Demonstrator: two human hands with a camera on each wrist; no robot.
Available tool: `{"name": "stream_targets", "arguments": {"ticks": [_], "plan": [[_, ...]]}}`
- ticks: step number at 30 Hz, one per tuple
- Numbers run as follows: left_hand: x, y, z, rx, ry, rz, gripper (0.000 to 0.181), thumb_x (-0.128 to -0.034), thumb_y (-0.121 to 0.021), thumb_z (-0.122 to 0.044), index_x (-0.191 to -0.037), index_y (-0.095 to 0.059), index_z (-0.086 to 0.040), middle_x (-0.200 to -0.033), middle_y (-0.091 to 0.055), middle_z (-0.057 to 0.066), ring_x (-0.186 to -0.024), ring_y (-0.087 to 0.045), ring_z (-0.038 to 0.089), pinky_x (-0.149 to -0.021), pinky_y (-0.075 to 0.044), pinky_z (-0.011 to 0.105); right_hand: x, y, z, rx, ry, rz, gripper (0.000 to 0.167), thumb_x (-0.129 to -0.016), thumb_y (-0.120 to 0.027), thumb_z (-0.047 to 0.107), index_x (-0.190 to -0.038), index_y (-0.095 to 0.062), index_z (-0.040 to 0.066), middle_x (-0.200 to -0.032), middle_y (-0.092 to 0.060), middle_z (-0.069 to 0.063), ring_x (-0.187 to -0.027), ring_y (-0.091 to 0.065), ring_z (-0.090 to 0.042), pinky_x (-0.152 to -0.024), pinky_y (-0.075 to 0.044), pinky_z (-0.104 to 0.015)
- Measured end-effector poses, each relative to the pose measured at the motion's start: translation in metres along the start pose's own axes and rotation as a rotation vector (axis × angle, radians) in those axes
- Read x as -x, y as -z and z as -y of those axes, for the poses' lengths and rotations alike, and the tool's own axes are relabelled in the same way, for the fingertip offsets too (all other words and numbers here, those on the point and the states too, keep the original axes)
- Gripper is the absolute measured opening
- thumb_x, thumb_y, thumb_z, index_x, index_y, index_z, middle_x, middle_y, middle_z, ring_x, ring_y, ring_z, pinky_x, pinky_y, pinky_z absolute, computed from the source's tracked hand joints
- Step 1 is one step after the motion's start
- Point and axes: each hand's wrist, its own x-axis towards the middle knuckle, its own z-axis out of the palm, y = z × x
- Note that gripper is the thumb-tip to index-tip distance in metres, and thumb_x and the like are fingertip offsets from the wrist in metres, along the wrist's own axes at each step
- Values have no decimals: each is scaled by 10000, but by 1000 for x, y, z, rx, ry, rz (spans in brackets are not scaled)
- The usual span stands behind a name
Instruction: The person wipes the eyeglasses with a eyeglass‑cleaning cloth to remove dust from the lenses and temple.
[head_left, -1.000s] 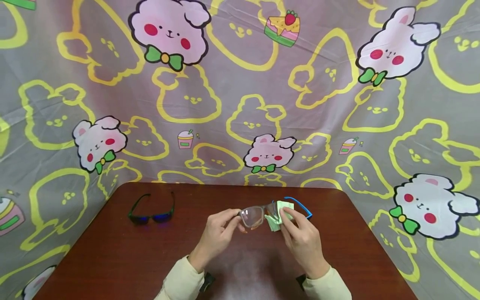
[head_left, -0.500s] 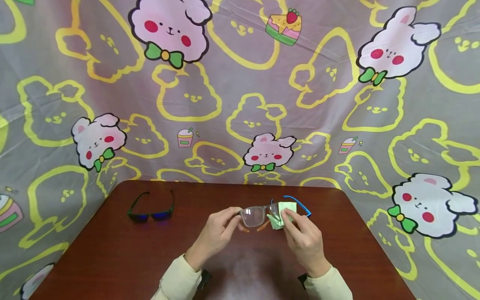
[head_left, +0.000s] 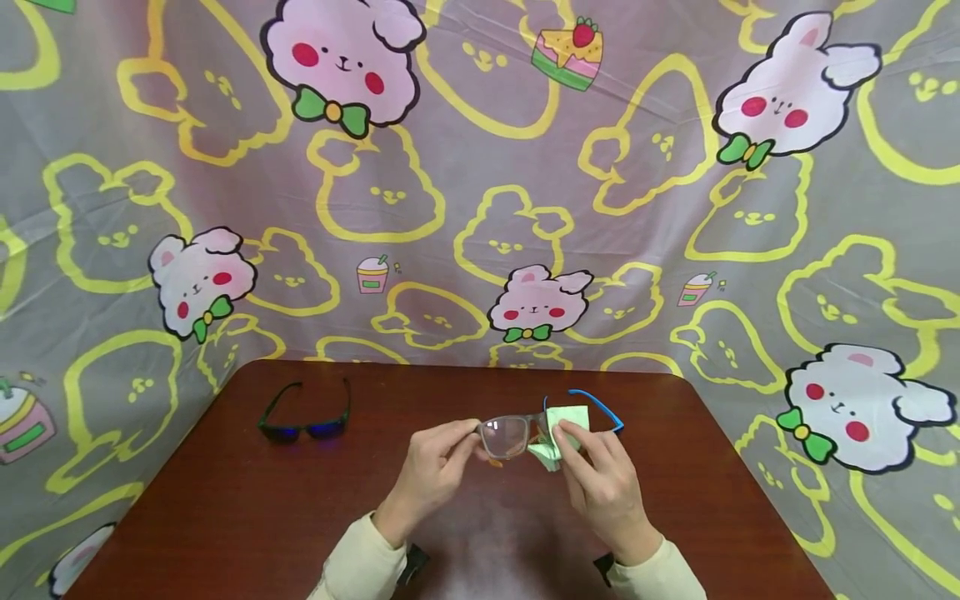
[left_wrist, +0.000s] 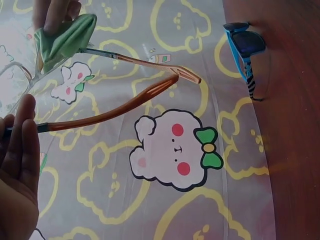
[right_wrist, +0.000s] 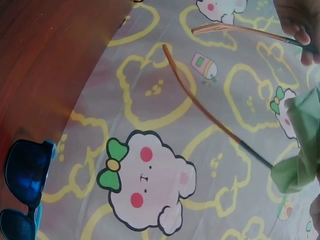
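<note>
Clear-framed glasses (head_left: 505,437) are held up above the table. My left hand (head_left: 429,468) pinches them at the left hinge side. Their orange-brown temples (left_wrist: 107,120) point away from the lenses in the left wrist view. My right hand (head_left: 604,477) pinches a light green cloth (head_left: 572,417) around the right lens, which the cloth mostly covers. In the right wrist view the cloth (right_wrist: 303,125) hangs in folds at the right edge, by the dark end of one temple.
Dark sunglasses with blue lenses (head_left: 327,429) lie open at the table's back left. Blue-framed glasses (head_left: 600,407) lie behind my right hand, partly hidden. Beyond the brown table (head_left: 225,500) hangs a patterned curtain (head_left: 450,167).
My right hand and the cloth have shifted slightly to the left, and the cloth covers more of the right lens. My left hand keeps its grip on the glasses.
</note>
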Motion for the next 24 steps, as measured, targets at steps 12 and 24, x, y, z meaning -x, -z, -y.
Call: {"name": "stream_targets", "arguments": {"ticks": [12,24], "plan": [[-1,11,-3,27,30,-58,239,-770,-627,191,-946,-655,30,-701,-667,69,-629,-649,143,-588,-496,192,3,6,-8,2,-79,1,257,-952,-520,118,-963,-706,-61,-957,-658,-200,-811,-541,-392,-712,-401,-445],[-10,11,-11,50,10,-30,257,-738,-612,239,-926,-638,65,-682,-652,81,-600,-641,200,-607,-498,196,-8,0,0,-43,-19,-24,237,-947,-512,84,-942,-707,-51,-928,-661,-190,-798,-548,-380,-693,-404,-412]]}}
